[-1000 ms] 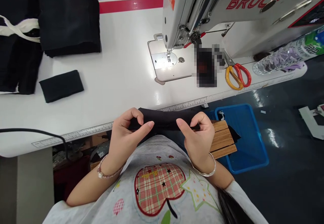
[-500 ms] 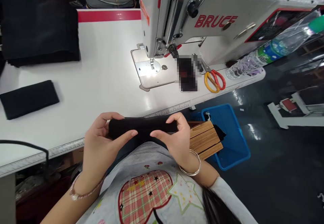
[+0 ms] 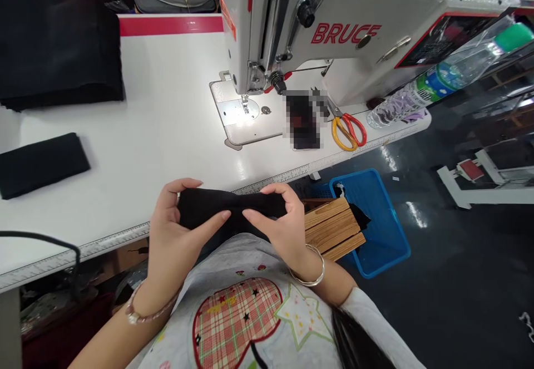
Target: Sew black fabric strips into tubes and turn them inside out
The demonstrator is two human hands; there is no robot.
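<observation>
Between my two hands is a folded piece of black fabric point(image 3: 214, 203), held just off the table's front edge and close to my body. My left hand point(image 3: 177, 230) grips its left end, thumb along the near face and fingers behind. On the right end my right hand point(image 3: 283, 221) does the same, its thumb pointing inward. The thumb tips lie a short way apart over the cloth's middle. A second folded black fabric piece point(image 3: 44, 164) lies flat on the table to the left. Behind it rests a thick stack of black fabric point(image 3: 62, 46).
A BRUCE sewing machine point(image 3: 258, 35) stands on the white table point(image 3: 167, 113), its needle area lit. Scissors point(image 3: 350, 132), a blurred dark flat object point(image 3: 304, 124) and a plastic bottle point(image 3: 434, 82) lie to its right. A blue bin point(image 3: 386, 230) and wooden slats point(image 3: 334, 227) are below.
My hands have drawn slightly closer together on the black fabric, the left moving a little right and the right a little left. The view has shifted slightly.
</observation>
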